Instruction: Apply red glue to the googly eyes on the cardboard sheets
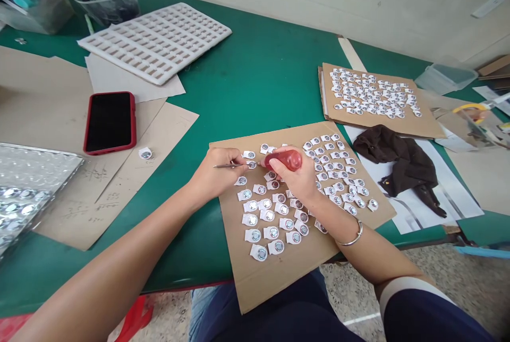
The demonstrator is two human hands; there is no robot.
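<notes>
My left hand (217, 173) is closed on thin metal tweezers (226, 165), their tips hidden by the fingers beside a small white tab with a round silvery piece (251, 164). My right hand (298, 177) grips a red squeeze bottle (290, 160), tilted with its narrow nozzle pointing left at that same tab. Both hands are over a brown cardboard sheet (249, 283), which overhangs the table's front edge. Rows of similar white tabs with silvery discs lie on it, some covered by my right hand and forearm.
A second cardboard (428, 124) full of tabs lies at back right, near a dark cloth (410, 164). To the left are a red-cased phone (110, 121), a loose tab (145, 153), a white slotted tray (159, 39), a plastic-covered sheet (35, 172) and plastic boxes (107, 2).
</notes>
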